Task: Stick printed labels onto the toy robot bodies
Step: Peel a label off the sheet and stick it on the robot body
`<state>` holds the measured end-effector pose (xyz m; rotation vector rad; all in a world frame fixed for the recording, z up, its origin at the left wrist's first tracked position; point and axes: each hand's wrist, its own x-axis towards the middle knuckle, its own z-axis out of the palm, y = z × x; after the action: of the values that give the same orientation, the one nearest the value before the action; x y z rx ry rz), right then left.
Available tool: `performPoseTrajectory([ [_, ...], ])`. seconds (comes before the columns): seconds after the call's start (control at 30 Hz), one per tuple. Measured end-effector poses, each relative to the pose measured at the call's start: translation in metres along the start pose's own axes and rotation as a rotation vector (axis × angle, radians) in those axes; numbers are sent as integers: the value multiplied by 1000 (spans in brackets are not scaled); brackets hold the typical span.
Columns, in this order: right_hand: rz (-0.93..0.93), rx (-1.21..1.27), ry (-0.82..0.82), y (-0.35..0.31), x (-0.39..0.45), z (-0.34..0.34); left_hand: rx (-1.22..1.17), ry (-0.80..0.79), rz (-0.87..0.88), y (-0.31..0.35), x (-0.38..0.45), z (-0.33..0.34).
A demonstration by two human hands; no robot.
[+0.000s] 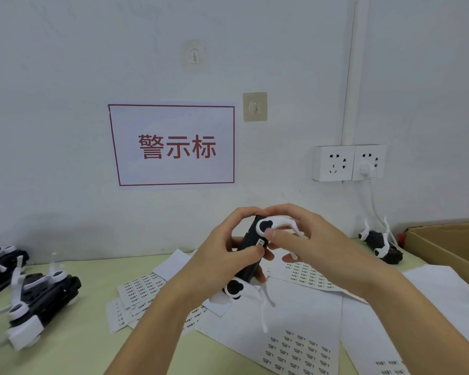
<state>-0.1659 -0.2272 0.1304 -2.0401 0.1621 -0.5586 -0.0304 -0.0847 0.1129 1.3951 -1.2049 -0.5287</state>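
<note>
- Toy [248,250] at centre frame, held off the table [73,345], tilted, one end up toward the wall.
- Left hand [222,255] grasps its black body from the left, fingers curled over the top, thumb across the near face.
- Right hand [306,239] grasps the upper end; its thumb [275,235] presses just beside the label [260,242], a small white strip on the black face.
- Risk: the label lies near the white round joint; rubbed skewed, it could crease or lift at an edge.
- Risk: thin white limbs stick out and look flexible; a tight grasp could bend one.
- Body: hard, glossy plastic, long and boxy.
- Label sheets [295,345], lower centre: flat white paper, rows of small print, overlapping loosely; a sleeve or toy could drag them.
</note>
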Motion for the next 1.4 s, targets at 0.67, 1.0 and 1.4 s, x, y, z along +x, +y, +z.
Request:
performPoseTrajectory([
  [0.67,19,128,105,9,8,16,94,-12,-20,-5,-3,-5],
  [1.0,133,459,425,18,19,7,-104,191,-85,-12,6,-9],
  [1.4,158,602,289,20,15,8,-343,425,-40,-16,12,-7],
])
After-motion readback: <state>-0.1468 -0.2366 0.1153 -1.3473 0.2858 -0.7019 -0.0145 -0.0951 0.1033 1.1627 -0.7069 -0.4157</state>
